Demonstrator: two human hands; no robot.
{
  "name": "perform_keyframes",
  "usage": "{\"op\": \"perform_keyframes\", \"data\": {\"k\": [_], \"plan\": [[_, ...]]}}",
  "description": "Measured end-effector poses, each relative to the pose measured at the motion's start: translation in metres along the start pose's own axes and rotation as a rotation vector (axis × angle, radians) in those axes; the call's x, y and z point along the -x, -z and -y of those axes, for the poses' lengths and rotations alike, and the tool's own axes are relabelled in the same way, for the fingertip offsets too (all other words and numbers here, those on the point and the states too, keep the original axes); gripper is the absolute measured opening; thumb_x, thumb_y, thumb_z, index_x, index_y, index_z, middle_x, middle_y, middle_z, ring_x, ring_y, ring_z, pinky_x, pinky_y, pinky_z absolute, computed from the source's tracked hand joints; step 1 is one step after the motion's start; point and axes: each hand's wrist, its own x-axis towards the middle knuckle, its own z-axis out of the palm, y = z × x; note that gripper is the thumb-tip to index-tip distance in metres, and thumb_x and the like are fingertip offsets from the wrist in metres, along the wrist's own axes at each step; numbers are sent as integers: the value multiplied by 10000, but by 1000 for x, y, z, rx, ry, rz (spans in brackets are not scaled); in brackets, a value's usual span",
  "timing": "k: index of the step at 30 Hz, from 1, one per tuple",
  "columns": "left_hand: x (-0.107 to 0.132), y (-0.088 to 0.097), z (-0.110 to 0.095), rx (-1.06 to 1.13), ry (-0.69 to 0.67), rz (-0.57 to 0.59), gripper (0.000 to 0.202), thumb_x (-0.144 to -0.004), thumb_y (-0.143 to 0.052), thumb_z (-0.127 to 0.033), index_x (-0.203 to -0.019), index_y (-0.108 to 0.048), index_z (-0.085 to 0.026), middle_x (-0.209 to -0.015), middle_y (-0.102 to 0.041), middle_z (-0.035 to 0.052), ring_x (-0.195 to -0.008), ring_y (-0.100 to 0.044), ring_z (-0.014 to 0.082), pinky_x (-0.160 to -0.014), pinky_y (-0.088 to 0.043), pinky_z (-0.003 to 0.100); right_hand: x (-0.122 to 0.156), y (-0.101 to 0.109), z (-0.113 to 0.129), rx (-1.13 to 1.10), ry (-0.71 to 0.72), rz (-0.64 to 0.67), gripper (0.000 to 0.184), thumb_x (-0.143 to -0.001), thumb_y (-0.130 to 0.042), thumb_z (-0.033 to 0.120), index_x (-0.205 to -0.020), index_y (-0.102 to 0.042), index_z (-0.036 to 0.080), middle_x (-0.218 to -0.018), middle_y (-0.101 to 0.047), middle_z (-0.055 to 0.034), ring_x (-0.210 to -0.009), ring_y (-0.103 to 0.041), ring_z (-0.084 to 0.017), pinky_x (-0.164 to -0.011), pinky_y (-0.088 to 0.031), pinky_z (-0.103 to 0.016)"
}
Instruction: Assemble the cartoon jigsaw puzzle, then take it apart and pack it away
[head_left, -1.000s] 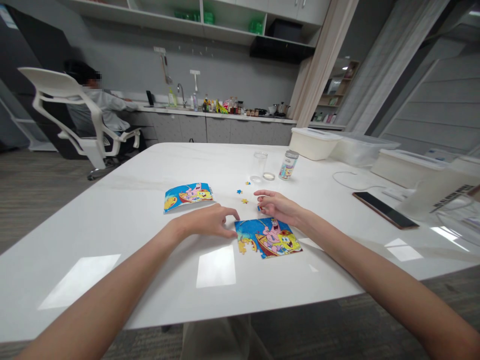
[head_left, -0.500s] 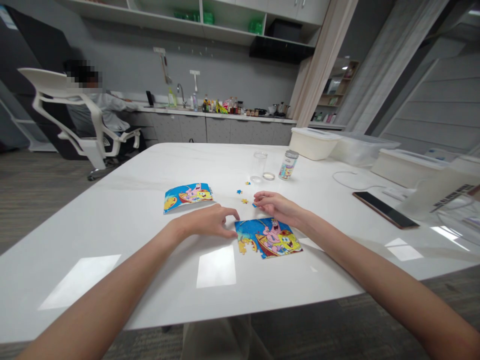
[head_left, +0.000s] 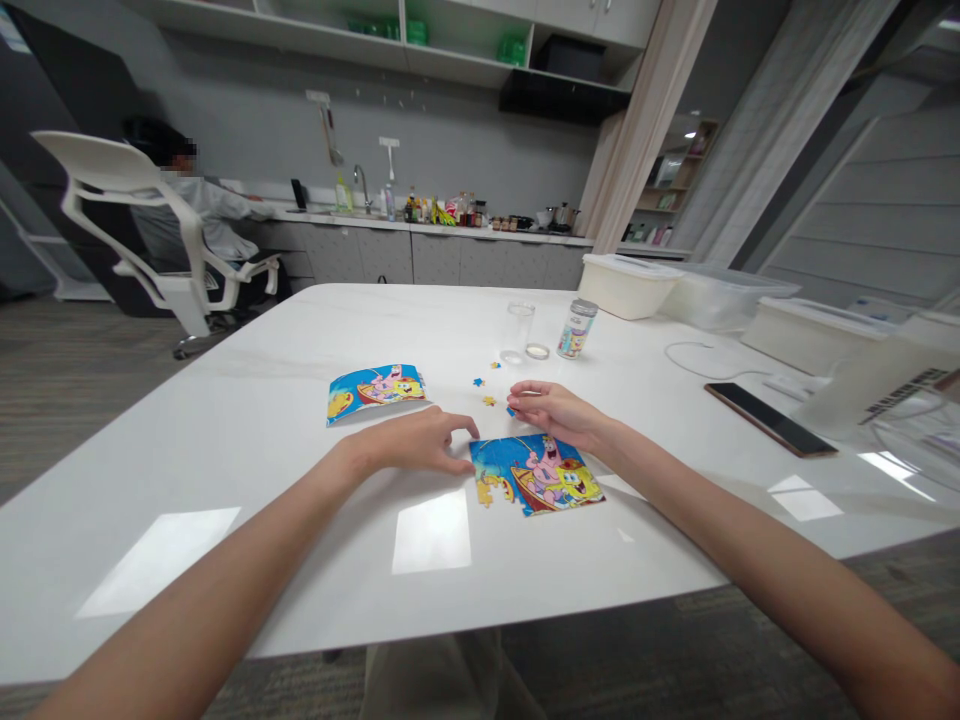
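Right-hand grip, at the centre of the frame, is closed at the fingertips on a small blue piece; left-hand grip is open, thumb and forefinger apart at the upper left corner of the puzzle. Whether they touch its edge I cannot tell. That puzzle lies flat on the desk, just below centre, with a ragged gap along its lower left edge. Nudged by either hand, it could slide on the glossy top, and the pieces bordering the gap look likeliest to work loose. The blue piece, held by so little, could slip out or turn between the fingers. Just beyond, a loose yellow piece lies near the right fingertips, where a stray brush might scatter it. Left of centre, the curved picture sheet could be knocked by the left forearm. Farther up, the clear jar and printed can stand out of harm's way. Compared with one second ago, the right fingers have drawn together and the blue piece sits farther left; the left hand and puzzle look unchanged.
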Motion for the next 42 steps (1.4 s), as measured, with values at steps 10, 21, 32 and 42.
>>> {"op": "perform_keyframes", "data": {"k": [10, 21, 32, 42], "plan": [[0, 0, 0, -2, 14, 3, 490, -782, -575, -509, -1202, -573, -259, -761, -634, -2, -739, -569, 151, -711, -434, 251, -1, 1, 0, 23, 28, 26, 157, -678, -701, -1, -707, -653, 146, -812, -661, -25, -806, -615, -85, -814, -519, -194], [-1, -1, 0, -12, 7, -5, 496, -779, -575, -510, -1205, -574, -254, -760, -640, 4, -723, -572, 151, -698, -434, 251, -3, 3, -2, 44, 30, 17, 205, -628, -773, 21, -742, -657, 147, -783, -663, -13, -783, -629, -89, -818, -523, -210], [-1, 0, 0, 14, -11, -9, 475, -786, -572, -514, -1180, -589, -248, -719, -632, -5, -676, -554, 145, -675, -418, 246, 1, 0, -1, 37, -29, 8, 104, -740, -716, 40, -773, -680, 131, -775, -691, -41, -721, -641, -84, -739, -551, -193], [-1, 0, -1, 7, 0, 4, 501, -783, -564, -529, -1196, -589, -246, -738, -638, 3, -683, -553, 153, -691, -422, 260, 3, -4, 2, 42, -82, 6, 168, -788, -630, -9, -841, -705, 132, -788, -714, -49, -751, -671, -90, -655, -557, -149]]}}
